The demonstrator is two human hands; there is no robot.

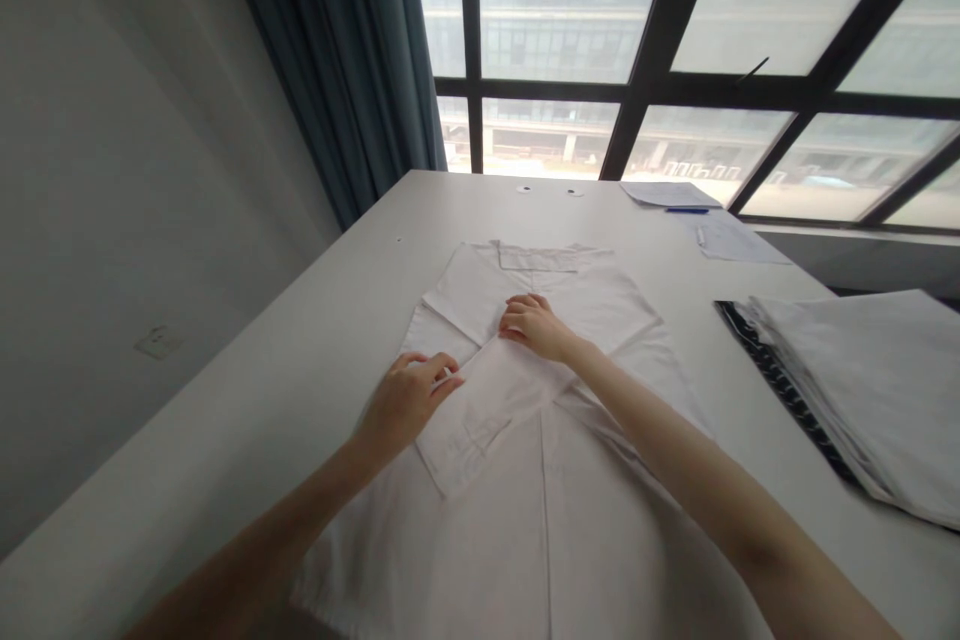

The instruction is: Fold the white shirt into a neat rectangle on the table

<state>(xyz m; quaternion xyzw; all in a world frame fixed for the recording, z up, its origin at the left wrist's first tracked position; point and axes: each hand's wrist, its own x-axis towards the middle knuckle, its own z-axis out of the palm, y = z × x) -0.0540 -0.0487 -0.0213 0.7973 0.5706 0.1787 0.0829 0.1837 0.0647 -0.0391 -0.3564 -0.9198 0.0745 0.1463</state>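
A white shirt [495,540] lies spread on the table, its collar [538,260] toward the far end. One sleeve [499,390] is laid slantwise across the body, with the cuff at the lower left. My left hand [409,395] pinches the sleeve's upper edge between thumb and fingers, near the shirt's left side. Farther up, close to the middle below the collar, my right hand [534,325] has its fingers closed on the same edge. My right forearm passes over the right side of the shirt and hides part of it.
The white table [300,360] runs toward the window. A stack of folded white cloth [885,380] lies on black material [787,390] at the right. Papers [667,194] and a blue pen [686,211] lie at the far right. A dark curtain [345,50] hangs at the left.
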